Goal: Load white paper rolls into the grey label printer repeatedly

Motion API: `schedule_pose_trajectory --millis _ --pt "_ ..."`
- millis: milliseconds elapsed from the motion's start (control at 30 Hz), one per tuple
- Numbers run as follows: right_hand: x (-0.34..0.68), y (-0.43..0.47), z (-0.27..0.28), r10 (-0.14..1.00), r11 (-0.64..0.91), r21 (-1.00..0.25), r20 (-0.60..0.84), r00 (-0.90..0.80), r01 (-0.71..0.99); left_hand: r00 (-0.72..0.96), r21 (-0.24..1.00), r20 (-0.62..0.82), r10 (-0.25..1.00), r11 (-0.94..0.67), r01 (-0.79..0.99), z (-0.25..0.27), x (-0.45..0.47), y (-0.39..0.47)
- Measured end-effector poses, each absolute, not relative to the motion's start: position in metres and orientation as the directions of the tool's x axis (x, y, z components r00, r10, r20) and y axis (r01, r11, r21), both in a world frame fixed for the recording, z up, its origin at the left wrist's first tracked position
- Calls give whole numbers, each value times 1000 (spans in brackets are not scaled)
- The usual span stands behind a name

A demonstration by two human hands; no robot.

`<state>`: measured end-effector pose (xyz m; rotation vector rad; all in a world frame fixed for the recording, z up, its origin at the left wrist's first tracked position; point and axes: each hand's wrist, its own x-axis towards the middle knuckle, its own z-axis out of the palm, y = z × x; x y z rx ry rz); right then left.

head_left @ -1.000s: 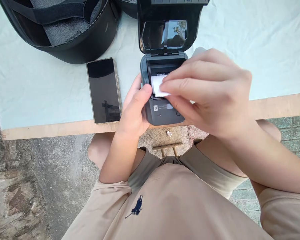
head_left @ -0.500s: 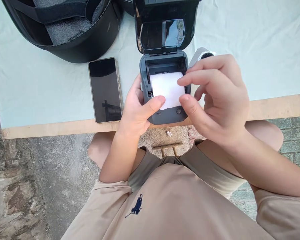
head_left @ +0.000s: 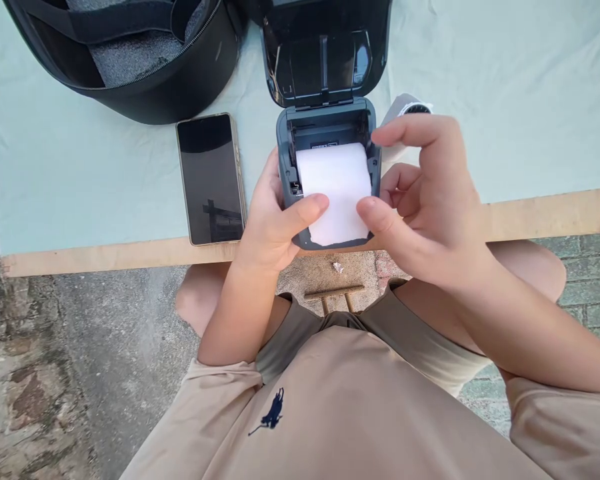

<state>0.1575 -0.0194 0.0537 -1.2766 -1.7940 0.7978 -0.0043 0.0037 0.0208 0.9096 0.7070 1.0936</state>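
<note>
A small dark grey label printer (head_left: 286, 137) stands at the table's front edge with its black lid (head_left: 325, 60) flipped back. Inside it sits a roll of white paper (head_left: 333, 170), its loose end hanging over the printer's front and covering the power button. My left hand (head_left: 273, 220) grips the printer's left side, thumb pressed on the paper. On the other side, my right hand (head_left: 425, 193) has its thumb at the paper's right edge. Its index finger reaches to the printer's upper right rim, and the remaining fingers curl beside the casing, apart from the thumb.
A phone (head_left: 211, 180) lies left of the printer, its screen dark. Behind it stands an open black zip case (head_left: 180, 90) with grey foam inside. A white watch (head_left: 414, 107) lies behind my right hand. Pale cloth (head_left: 540, 100) covers the wooden table.
The paper's loose end has come further forward, over the printer's front and the power button. My right index finger has moved off the paper, up to the printer's rim. The lid has tilted slightly.
</note>
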Motion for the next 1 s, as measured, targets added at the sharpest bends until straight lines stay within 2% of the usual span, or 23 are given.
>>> schedule_pose_trajectory --millis 200,333,433,567,667,800,900,1000 --pt "160 -18 53 961 265 -838 190 -201 477 316 881 -4 949 153 -448 18 -6 3" --pt "163 -17 55 955 296 -853 270 -123 429 357 911 -8 934 154 -383 16 -8 4" --pt "165 -14 66 949 302 -861 313 -43 409 378 932 56 924 87 -351 11 -7 5" --pt "163 -9 88 978 198 -909 207 -14 366 319 925 132 939 -1 -380 5 -2 5" --pt "162 -9 90 987 154 -932 163 1 327 342 933 98 935 33 -358 6 -2 4" --pt "164 -12 72 975 196 -944 216 46 267 340 936 75 937 52 -348 7 -6 4" --pt "165 -15 61 971 200 -928 230 61 314 333 942 43 942 73 -327 7 -7 6" --pt "165 -17 62 974 214 -916 228 -1 339 333 924 23 943 107 -367 9 -6 7"
